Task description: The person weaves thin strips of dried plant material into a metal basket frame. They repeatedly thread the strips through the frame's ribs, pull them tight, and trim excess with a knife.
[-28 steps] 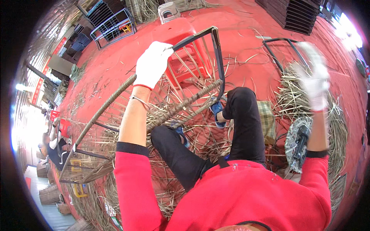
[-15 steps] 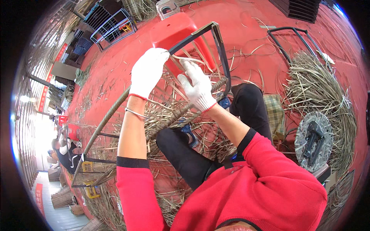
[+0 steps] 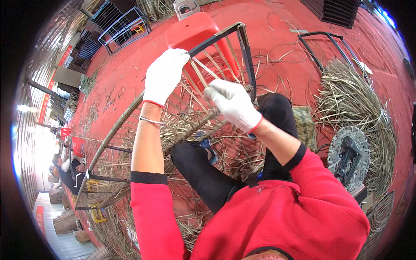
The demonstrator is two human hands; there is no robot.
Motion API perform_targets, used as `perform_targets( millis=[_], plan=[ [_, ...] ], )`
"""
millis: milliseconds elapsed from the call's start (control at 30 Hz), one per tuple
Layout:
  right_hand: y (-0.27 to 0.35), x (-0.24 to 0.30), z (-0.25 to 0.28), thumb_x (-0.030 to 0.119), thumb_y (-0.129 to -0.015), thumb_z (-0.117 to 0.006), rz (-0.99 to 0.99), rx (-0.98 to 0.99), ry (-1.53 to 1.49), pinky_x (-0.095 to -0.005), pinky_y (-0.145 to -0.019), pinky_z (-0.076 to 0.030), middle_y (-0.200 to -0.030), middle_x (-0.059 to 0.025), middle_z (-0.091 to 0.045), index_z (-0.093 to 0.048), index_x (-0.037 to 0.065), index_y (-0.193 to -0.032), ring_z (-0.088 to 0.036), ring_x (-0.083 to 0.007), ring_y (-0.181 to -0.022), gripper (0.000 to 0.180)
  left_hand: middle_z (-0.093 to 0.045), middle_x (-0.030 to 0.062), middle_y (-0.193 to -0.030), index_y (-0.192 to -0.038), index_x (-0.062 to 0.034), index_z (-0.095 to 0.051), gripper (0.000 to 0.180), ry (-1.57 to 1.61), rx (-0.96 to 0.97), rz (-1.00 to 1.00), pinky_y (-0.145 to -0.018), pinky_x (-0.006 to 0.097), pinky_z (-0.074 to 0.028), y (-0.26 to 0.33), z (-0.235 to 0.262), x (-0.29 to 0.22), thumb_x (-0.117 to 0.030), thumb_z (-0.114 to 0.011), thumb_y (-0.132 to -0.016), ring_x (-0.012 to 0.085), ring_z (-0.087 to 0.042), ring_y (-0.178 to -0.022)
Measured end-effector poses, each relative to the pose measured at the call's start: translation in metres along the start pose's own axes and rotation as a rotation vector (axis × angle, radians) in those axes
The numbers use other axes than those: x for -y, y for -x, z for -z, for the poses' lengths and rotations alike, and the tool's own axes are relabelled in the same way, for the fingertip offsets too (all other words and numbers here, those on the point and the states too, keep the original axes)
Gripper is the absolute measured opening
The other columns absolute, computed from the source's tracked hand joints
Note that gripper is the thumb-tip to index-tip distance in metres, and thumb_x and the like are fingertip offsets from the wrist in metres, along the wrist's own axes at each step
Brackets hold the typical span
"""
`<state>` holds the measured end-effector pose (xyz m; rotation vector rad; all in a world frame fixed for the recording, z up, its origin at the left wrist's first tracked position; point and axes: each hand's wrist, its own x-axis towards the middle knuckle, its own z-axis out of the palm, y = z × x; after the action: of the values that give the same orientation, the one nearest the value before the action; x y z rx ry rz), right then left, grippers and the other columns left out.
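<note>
A dark metal frame (image 3: pixel 248 60) stands in front of me, with parts of it wrapped in brownish woven strips, such as the long rail (image 3: pixel 116 132) at the left. My left hand (image 3: pixel 164 78), in a white knitted glove with a red cuff, is closed on the frame's upper black bar. My right hand (image 3: pixel 234 104), gloved the same way, is closed with thumb and fingers pinched around a flat pale weaving strip (image 3: pixel 199 73). The strip runs up from those fingers to the bar beside my left hand. Several more strips hang loose from that bar.
A red plastic stool (image 3: pixel 193 30) stands just beyond the frame. To the right lie a large bundle of strips (image 3: pixel 353 95), another bare black frame (image 3: pixel 320 34) and a round stool (image 3: pixel 349 151) with a black tool on it. A person (image 3: pixel 69 171) sits far left. Loose strips litter the red floor.
My right hand has drawn back down and to the right, and its fingers have closed on the strip, pulling it straighter. My left hand remains on the bar.
</note>
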<state>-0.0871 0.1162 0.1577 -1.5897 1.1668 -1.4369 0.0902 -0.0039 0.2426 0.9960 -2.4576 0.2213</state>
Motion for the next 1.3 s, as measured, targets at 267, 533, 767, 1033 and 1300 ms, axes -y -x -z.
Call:
perform_targets(
  millis=[267,533,767,1033,1300],
  plan=[
    [-0.093,0.09,0.079,0.02,-0.1,-0.066,0.262,0.224,0.204,-0.0237,-0.065,-0.042,-0.075,0.0058,-0.056,-0.066,0.001,-0.088,-0.049,-0.0026,-0.074,0.023,-0.07,0.0061,-0.102,-0.113,-0.015,-0.068,0.033,0.021,-0.143,0.036,-0.083,0.038,-0.056,0.013,0.006,-0.024,-0.028,-0.078,-0.084,0.0276,-0.069,-0.095],
    [-0.229,0.068,0.026,0.04,-0.084,-0.068,0.65,0.109,1.14,-0.0461,-0.077,-0.059,-0.09,-0.0149,-0.076,-0.077,0.015,-0.082,-0.074,-0.033,-0.089,0.027,-0.069,0.0011,-0.076,-0.12,-0.018,-0.071,0.044,-0.023,-0.434,0.079,-0.062,0.031,-0.052,0.009,-0.012,-0.039,-0.025,-0.086,-0.079,0.0189,-0.066,-0.065],
    [-0.26,0.046,0.009,0.048,-0.083,-0.072,0.633,0.32,1.13,-0.0448,-0.077,-0.058,-0.093,-0.0117,-0.076,-0.077,0.016,-0.084,-0.073,-0.0321,-0.09,0.032,-0.069,0.0035,-0.078,-0.111,-0.0154,-0.075,0.034,-0.02,-0.488,0.045,-0.061,0.03,-0.052,0.006,-0.02,-0.033,-0.025,-0.086,-0.08,0.0205,-0.066,-0.065],
    [-0.18,0.08,0.084,0.038,-0.093,-0.072,0.594,-0.018,0.542,-0.0383,-0.064,-0.05,-0.079,-0.0092,-0.07,-0.071,0.011,-0.089,-0.068,-0.025,-0.073,0.027,-0.074,0.0062,-0.09,-0.108,-0.0129,-0.075,0.026,-0.017,-0.398,0.036,-0.069,0.032,-0.056,0.013,-0.013,-0.03,-0.017,-0.08,-0.083,0.0216,-0.072,-0.074],
    [-0.025,0.063,0.112,0.03,-0.09,-0.072,0.229,0.464,-0.288,-0.0367,-0.104,-0.042,-0.142,-0.0113,-0.058,-0.065,0.006,-0.078,-0.057,-0.0162,-0.114,0.028,-0.074,0.0054,-0.094,-0.11,-0.015,-0.075,0.025,0.087,-0.386,0.051,-0.073,0.032,-0.056,0.012,-0.009,-0.034,-0.018,-0.076,-0.085,0.0211,-0.072,-0.078]
  ],
)
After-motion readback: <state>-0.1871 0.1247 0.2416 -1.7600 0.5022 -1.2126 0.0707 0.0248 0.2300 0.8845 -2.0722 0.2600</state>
